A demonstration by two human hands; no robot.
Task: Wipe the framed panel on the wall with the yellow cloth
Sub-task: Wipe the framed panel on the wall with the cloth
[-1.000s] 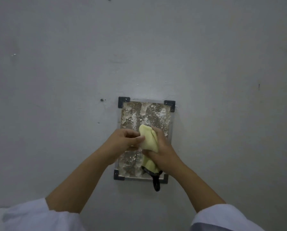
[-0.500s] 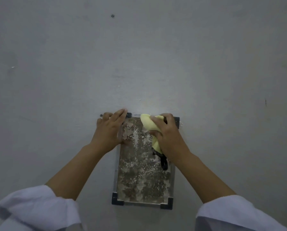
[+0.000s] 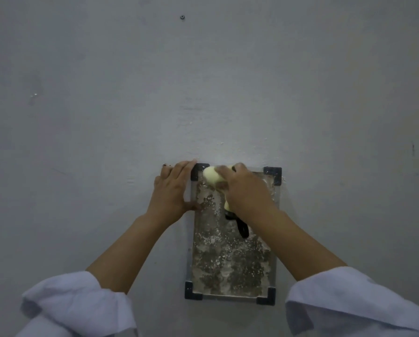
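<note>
A framed panel (image 3: 230, 261) with dark corner brackets hangs on the grey wall; its surface is mottled brown with white powdery specks. My right hand (image 3: 246, 190) grips a bunched yellow cloth (image 3: 212, 177) and presses it against the panel's upper left part, near the top edge. A black strap (image 3: 242, 227) dangles below that hand. My left hand (image 3: 172, 190) lies flat on the wall and the panel's upper left edge, fingers spread, thumb on the panel.
The plain grey wall (image 3: 203, 81) fills the view, with a small screw or hole (image 3: 182, 17) high up and a few small marks. White rolled-up sleeves (image 3: 77, 305) cover both forearms at the bottom.
My right hand has carried the cloth from the panel's middle up to its top left area. My left hand left the cloth and now braces the panel's upper left edge.
</note>
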